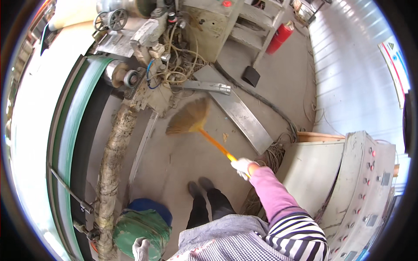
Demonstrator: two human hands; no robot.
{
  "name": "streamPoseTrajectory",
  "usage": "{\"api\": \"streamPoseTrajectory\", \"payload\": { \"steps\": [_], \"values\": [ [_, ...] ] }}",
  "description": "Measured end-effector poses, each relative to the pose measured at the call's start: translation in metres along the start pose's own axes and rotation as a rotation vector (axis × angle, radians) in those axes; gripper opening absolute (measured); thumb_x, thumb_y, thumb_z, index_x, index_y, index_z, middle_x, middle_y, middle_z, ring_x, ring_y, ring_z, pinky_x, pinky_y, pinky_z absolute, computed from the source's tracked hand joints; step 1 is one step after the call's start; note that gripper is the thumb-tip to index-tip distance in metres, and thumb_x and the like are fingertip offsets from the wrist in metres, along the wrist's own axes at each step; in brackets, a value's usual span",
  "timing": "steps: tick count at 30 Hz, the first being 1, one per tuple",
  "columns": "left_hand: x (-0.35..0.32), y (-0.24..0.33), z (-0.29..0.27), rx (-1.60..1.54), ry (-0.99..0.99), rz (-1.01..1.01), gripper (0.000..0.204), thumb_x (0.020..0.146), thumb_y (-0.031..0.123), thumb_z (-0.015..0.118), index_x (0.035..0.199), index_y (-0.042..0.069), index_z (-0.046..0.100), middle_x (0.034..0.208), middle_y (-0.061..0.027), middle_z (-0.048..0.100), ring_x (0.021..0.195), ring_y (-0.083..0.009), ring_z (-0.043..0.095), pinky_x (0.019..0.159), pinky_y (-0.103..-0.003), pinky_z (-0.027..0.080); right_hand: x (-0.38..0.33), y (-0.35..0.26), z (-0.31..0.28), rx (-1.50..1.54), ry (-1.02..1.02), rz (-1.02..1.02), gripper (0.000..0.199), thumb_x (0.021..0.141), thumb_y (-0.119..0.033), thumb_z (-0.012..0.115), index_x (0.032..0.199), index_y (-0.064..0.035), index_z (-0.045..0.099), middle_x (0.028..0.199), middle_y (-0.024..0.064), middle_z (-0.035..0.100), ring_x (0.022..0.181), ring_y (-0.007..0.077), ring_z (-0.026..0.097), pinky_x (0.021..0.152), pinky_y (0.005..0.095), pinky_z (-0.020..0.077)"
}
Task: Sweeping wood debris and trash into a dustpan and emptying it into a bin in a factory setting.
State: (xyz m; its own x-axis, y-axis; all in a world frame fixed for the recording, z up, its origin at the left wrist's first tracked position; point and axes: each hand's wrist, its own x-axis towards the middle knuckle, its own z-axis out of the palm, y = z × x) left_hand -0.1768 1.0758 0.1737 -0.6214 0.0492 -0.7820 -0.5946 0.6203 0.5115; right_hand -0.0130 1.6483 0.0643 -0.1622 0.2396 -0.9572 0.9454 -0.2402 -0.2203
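Note:
My right hand [244, 168], in a white glove, is closed around the orange and yellow handle of a broom [190, 115]. The broom reaches away from me to the far left, its fan of brown bristles against the dusty floor [174, 163]. At the lower edge, my left hand [140, 249], also gloved in white, hangs over a round drum covered in green [141, 230]. Its fingers look loosely bent and slightly apart, with nothing visible in them. Part of that hand lies beyond the picture's edge.
A machine with a green belt [80, 95] and a crusted roller [114, 165] runs along the left. Hoses [174, 71] hang at the far end, near a flat metal plate [241, 119]. A control cabinet [352, 187] stands at right. A red extinguisher [281, 37] is beside the steps [248, 37].

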Motion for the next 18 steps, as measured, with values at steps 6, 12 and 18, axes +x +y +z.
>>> {"api": "streamPoseTrajectory", "payload": {
  "steps": [6,12,18],
  "values": [
    [0.027,-0.007,-0.019,0.496,-0.146,0.042,0.028,0.091,0.027,0.062,0.105,0.004,0.068,0.089,-0.0100,0.069,0.075,-0.0175,0.059,0.070,-0.031,0.049,-0.158,0.079,-0.014,0.005,-0.014,0.126,0.044,0.091,-0.039,0.055,0.073,0.0008,0.053,0.056,0.0079,0.053,0.038,0.0195,0.052,0.036,0.0356,0.0426],
    [0.076,0.102,0.059,0.530,-0.307,0.067,0.026,0.088,0.030,0.064,0.103,0.010,0.070,0.083,-0.0063,0.068,0.071,-0.0184,0.058,0.067,-0.034,0.048,-0.054,0.057,0.006,-0.263,0.163,-0.142,0.031,0.085,-0.026,0.050,0.087,0.0014,0.065,0.086,0.0233,0.069,0.069,0.0339,0.068,0.064,0.0478,0.0520],
    [0.098,0.257,0.124,0.623,-0.409,0.165,0.022,0.090,0.021,0.066,0.105,0.006,0.068,0.096,-0.0064,0.069,0.086,-0.0182,0.061,0.075,-0.033,0.052,0.132,0.004,0.089,-0.123,0.598,-0.074,0.033,0.096,-0.025,0.045,0.125,-0.0192,0.060,0.100,0.0115,0.071,0.092,0.0358,0.069,0.074,0.0508,0.0532]
  ]
}}
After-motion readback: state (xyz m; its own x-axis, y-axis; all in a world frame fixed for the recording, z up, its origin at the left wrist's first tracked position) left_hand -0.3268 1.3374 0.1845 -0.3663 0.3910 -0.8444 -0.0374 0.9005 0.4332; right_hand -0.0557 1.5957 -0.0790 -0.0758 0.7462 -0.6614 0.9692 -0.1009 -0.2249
